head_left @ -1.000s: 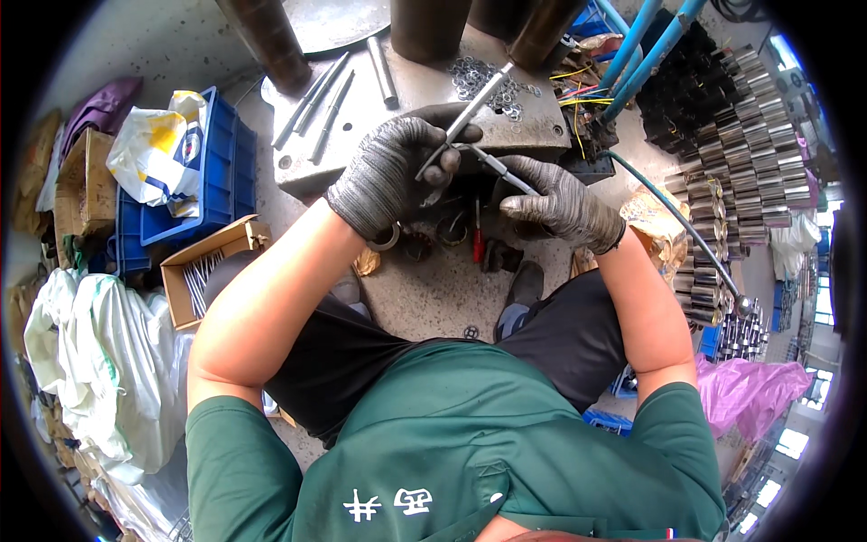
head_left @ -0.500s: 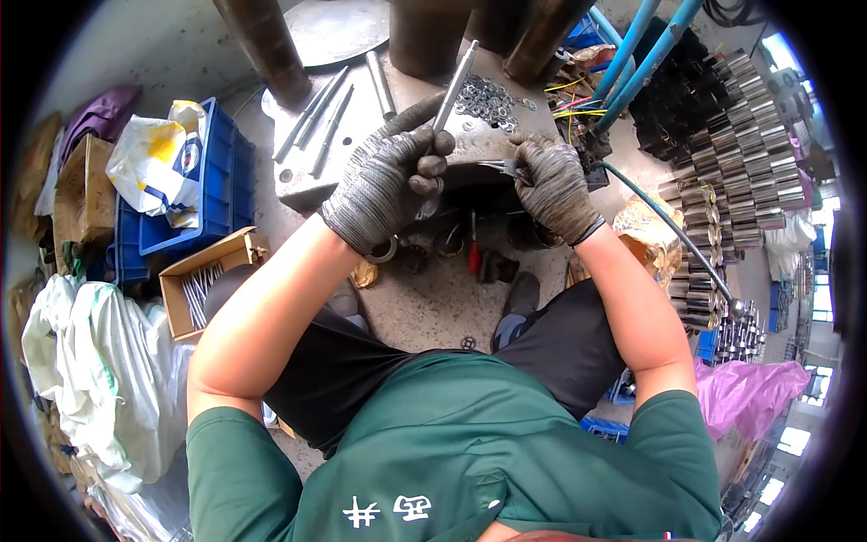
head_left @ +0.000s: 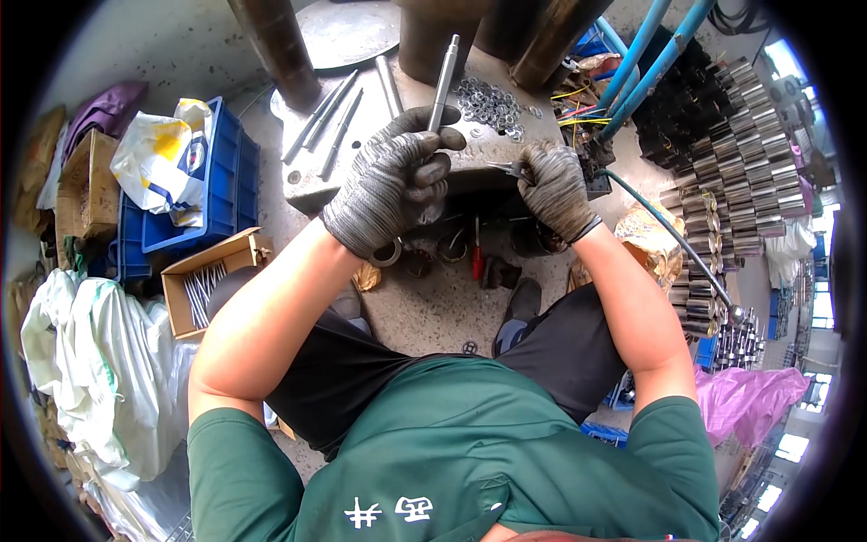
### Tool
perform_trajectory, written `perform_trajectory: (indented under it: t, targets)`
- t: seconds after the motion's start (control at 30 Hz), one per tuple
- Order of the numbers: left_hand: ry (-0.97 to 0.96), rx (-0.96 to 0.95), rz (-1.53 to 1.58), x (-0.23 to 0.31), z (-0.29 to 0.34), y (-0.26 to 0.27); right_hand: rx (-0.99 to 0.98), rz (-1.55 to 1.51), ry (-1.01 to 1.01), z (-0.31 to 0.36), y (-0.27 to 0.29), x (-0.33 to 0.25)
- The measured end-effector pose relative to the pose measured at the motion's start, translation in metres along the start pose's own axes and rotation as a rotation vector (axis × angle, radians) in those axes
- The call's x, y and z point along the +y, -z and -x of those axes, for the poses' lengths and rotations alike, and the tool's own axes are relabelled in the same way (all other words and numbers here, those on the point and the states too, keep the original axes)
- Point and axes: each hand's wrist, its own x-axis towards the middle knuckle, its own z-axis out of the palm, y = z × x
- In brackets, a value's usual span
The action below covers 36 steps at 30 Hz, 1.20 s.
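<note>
My left hand (head_left: 384, 190), in a grey, stained work glove, grips a slim metal rod (head_left: 443, 83) with a narrower stepped tip. The rod stands nearly upright, leaning slightly right, above the near part of the steel block table (head_left: 474, 155). To its right, my right hand (head_left: 555, 191), gloved too, is closed on a small pointed metal tool (head_left: 508, 168); its tips point left and the fingers cover the rest. Beyond the hands lies a heap of small metal rings (head_left: 489, 103). Several similar rods (head_left: 327, 117) rest on the table's left side.
Thick dark posts (head_left: 441, 43) rise at the table's back. On the left stand a blue crate (head_left: 237, 172) and a cardboard box (head_left: 246, 249) of rods. Blue pipes (head_left: 643, 72) and stacked metal cylinders (head_left: 741, 144) are on the right. A red-handled tool (head_left: 477, 260) is under the table.
The rod in my left hand has tilted more upright and shifted slightly left. The left fingers have moved a little along it; the right hand stays closed on the pointed tool.
</note>
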Motion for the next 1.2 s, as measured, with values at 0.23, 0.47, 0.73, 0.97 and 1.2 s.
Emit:
perform_trajectory:
  t: [0.23, 0.47, 0.73, 0.97, 1.2]
  targets:
    - [0.048, 0.110, -0.225, -0.012, -0.001, -0.001, 0.021, -0.983, -0.568, -0.004, 0.018, -0.031]
    - [-0.040, 0.104, -0.625, -0.032, -0.006, -0.019, -0.009, -1.703, -0.718, -0.019, 0.038, -0.065]
    - [-0.157, 0.140, -0.589, -0.039, -0.013, -0.021, -0.022, -1.800, -0.813, -0.028, 0.039, -0.067]
    - [-0.104, 0.178, -0.606, -0.030, -0.013, -0.022, -0.156, -1.728, -0.934, -0.025, 0.042, -0.058]
    - [0.062, 0.386, -0.396, -0.013, -0.024, -0.001, -0.077, -0.756, -0.441, -0.019, 0.048, -0.058]
